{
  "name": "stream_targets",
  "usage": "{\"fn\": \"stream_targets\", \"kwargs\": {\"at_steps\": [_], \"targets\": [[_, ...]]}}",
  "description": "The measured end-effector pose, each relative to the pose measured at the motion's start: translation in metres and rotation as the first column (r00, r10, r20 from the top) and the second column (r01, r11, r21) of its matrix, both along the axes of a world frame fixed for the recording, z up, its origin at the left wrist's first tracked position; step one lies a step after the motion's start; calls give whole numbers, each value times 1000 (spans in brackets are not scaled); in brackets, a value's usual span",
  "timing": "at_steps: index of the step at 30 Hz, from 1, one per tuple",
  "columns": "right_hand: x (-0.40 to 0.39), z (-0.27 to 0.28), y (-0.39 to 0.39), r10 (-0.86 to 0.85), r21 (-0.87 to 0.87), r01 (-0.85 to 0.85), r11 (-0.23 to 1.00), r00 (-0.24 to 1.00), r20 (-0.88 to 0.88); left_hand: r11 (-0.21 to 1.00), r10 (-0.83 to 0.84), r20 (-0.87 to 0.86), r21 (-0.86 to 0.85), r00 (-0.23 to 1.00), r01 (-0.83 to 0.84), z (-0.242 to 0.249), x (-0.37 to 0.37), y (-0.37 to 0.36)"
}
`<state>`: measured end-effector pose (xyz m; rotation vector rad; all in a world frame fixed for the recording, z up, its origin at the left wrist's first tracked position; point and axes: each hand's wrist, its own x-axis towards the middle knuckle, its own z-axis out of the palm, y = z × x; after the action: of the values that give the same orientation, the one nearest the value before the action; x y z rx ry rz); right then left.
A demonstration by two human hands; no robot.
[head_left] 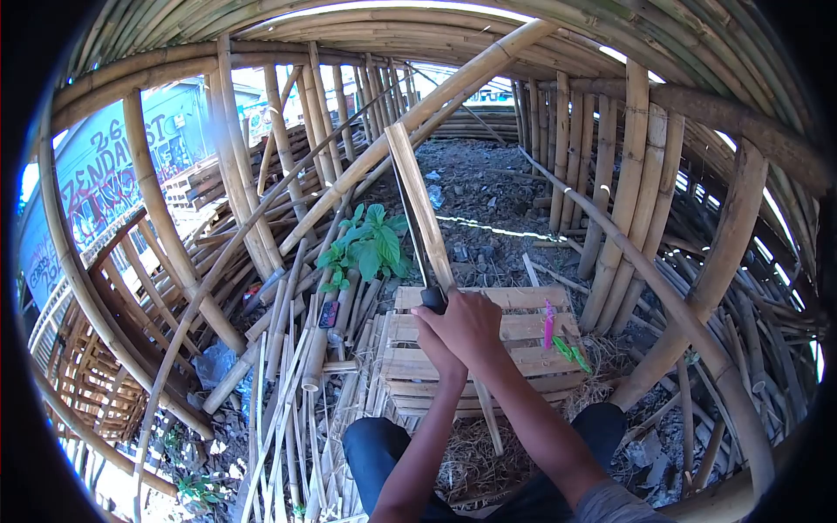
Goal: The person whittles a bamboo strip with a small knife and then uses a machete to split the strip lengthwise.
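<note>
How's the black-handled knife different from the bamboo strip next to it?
The bamboo strip is pale tan, but the knife has a black handle. The strip looks broad; the knife's blade shows only as a thin, dark line. The strip also reaches higher in the picture than the knife. Both slant the same way.

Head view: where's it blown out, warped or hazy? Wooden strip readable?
Head view: graffitied wall washed out by daylight at left; fisheye bends the right-hand bamboo pole and leaves black corners; a milky haze, perhaps flare or a lens smudge, softens the upper-left post; the wooden strip reads clearly in outline, no obvious motion blur.
</note>
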<state>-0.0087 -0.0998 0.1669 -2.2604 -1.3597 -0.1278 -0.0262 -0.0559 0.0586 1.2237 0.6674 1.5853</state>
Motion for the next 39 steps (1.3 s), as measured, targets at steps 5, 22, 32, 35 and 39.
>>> {"fn": "stream_targets", "kwargs": {"at_steps": [5,22,32,35,39], "targets": [[15,-16,7,71,195,-88,977,993,91,996,63,-138,75,988,-53,9,0,-14],[60,6,-18,460,417,-262,870,734,-500,794,-608,236,169,758,584,-18,22,-7],[77,81,-88,561,519,-294,802,670,-487,645,-763,4,67,647,761,-13,57,13],[82,112,-121,438,519,-204,830,815,-380,625,-780,124,115,613,772,-9,74,10],[89,153,-153,327,511,-132,849,892,-313,598,-801,118,100,587,795,9,87,8]]}}
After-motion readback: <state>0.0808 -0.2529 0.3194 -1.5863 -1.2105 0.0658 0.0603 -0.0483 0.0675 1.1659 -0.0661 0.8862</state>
